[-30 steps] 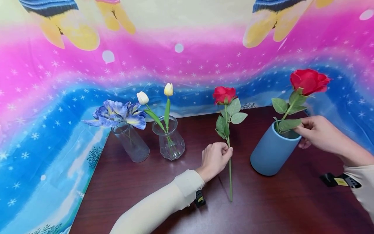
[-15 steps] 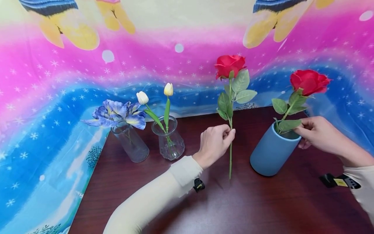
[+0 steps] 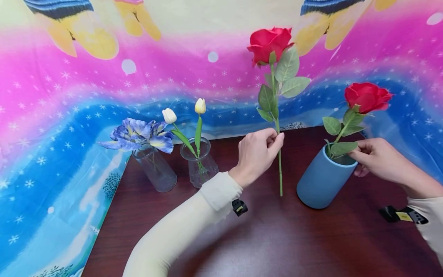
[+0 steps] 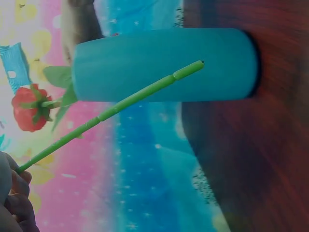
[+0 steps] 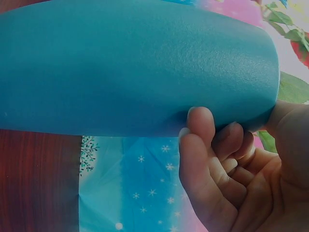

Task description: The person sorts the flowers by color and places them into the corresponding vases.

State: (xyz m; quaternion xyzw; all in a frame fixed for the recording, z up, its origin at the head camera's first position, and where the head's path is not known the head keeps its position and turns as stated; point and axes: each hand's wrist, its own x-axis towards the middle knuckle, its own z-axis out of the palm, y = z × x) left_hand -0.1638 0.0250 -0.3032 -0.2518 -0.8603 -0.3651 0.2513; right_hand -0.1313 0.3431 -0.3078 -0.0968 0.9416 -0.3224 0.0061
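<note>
My left hand [image 3: 257, 152] pinches the green stem of a red rose [image 3: 270, 44] and holds it upright, its lower end hanging above the table. In the left wrist view the bare stem [image 4: 130, 100] crosses in front of the blue vase [image 4: 164, 65]. At the right, my right hand [image 3: 380, 159] grips the rim of that blue vase [image 3: 325, 181], thumb at the mouth and fingers against the outer wall, as the right wrist view shows. A second red rose [image 3: 368, 98] stands in the vase, leaning right, with its leaves over the rim.
Left of the hands stand a clear glass vase [image 3: 162, 179] with blue-violet flowers [image 3: 140, 134] and a rounder glass vase [image 3: 211, 161] with two white tulips [image 3: 200, 106]. All rest on a dark red-brown table [image 3: 277, 238]. A printed cloth [image 3: 166, 73] hangs behind.
My left hand has lifted the rose well up and slightly to the right, its stem end rising from low over the table. The right hand and the blue vase have stayed in place.
</note>
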